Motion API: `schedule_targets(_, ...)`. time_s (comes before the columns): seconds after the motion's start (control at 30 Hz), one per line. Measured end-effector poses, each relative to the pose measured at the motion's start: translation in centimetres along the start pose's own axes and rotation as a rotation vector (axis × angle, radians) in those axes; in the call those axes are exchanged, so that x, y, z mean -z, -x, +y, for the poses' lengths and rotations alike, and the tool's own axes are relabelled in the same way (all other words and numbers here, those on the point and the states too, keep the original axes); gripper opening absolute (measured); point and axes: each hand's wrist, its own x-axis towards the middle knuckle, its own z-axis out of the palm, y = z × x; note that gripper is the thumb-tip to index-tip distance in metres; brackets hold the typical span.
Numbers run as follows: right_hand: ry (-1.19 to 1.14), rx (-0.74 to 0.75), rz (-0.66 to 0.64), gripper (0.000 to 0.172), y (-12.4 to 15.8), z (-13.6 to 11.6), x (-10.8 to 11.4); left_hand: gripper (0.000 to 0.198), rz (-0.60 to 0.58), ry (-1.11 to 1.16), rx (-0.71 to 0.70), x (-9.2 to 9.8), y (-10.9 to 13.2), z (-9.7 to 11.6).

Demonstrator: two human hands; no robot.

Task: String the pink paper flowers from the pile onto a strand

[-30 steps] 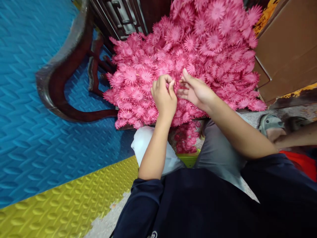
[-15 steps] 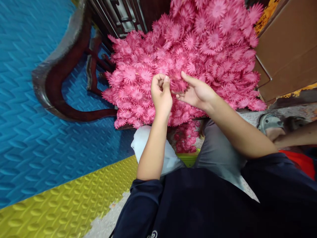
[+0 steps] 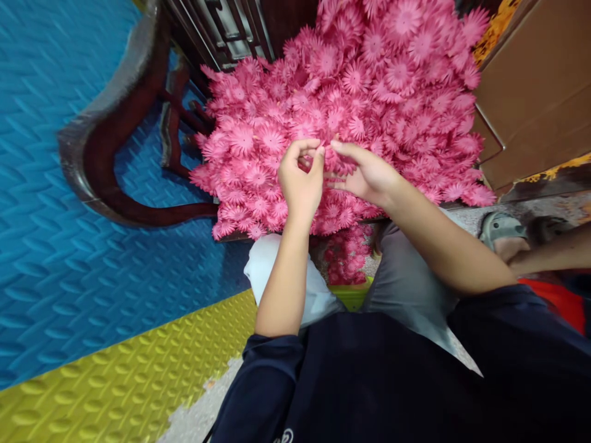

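Note:
A large heap of pink petal pieces [image 3: 401, 123] spreads before me on a dark wooden seat. Over its middle, my left hand [image 3: 302, 175] has thumb and forefinger pinched together; what they hold, if anything, is too small to make out. Close beside it on the right is my right hand [image 3: 364, 175], its thumb pointing at the left fingertips and its fingers partly hidden and blurred against the pink petals. More pink pieces [image 3: 348, 255] lie lower down between my knees, above a yellow-green container [image 3: 351, 296].
A curved dark wooden armrest [image 3: 106, 154] stands at the left over blue matting [image 3: 55, 277]. At the right are a brown cardboard box [image 3: 540, 92], another person's forearm [image 3: 554, 251] and a grey-green shoe [image 3: 501, 226].
My hands have come closer together at the fingertips. The left fingers have shifted slightly right, and the right thumb has moved slightly left and down.

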Motion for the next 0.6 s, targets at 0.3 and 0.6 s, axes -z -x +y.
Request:
schedule_targets(0.3,0.038,0.038,0.206,0.01,-1.0,0.6,0.7,0.026,0.101,0.057,0.003,0.1,-0.2,0.2)
schedule_targets(0.6,0.113,0.111,0.3,0.014,-1.2,0.4,1.4,0.024,0.434,-0.097,-0.012,2.5,-1.8,-1.4)
